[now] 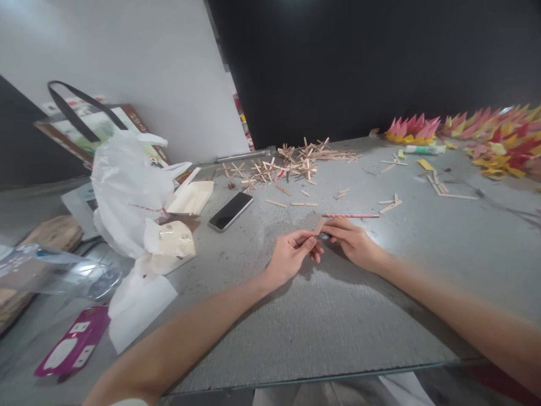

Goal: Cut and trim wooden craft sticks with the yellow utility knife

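Observation:
Both my hands meet at the middle of the grey table [321, 316]. My left hand [292, 255] is curled, its fingers pinched on one end of a small wooden stick [320, 226]. The fingers of my right hand [353, 241] are closed on the same stick from the other side. Just beyond my right hand lies a thin pink pencil [350, 215]. A heap of glued wooden stick pieces [291, 160] sits further back.
A black phone [230, 211] lies left of my hands. A white plastic bag [127, 192], a tote bag [91, 127], a clear bottle [54, 273] and a purple package [74, 345] crowd the left. Pink, yellow and red folded paper shapes [490, 138] line the back right. Loose sticks [391, 204] are scattered about.

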